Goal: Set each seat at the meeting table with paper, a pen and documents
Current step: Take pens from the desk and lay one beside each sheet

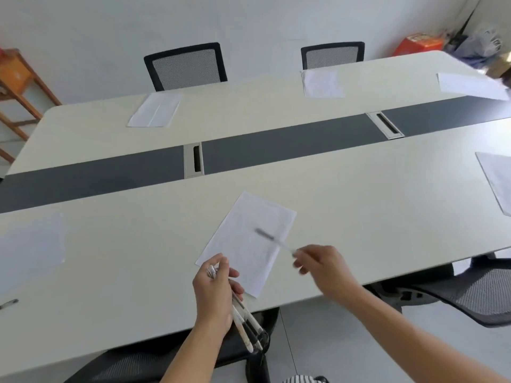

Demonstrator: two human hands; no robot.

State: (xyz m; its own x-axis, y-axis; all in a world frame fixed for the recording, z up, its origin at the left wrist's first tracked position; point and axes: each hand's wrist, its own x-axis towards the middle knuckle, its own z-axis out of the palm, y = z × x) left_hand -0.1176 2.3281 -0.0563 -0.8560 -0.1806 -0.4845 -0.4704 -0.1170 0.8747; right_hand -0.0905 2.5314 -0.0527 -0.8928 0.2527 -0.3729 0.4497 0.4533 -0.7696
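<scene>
A long cream table (359, 194) has a dark strip (276, 145) down its middle, with two cable hatches (194, 160) set in it. Three far sheets (154, 110) lie along the far edge and three near sheets (249, 241) along this side. A pen (8, 303) lies near the leftmost one.

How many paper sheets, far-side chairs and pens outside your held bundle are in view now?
Paper sheets: 6
Far-side chairs: 2
Pens outside the bundle in the left hand: 2, one pen pinched by the right hand, another pen lying on the table
Total: 10

Bright even light, faint soft shadows, wide-angle bowing at edges; pen (273, 240) motion-blurred
</scene>
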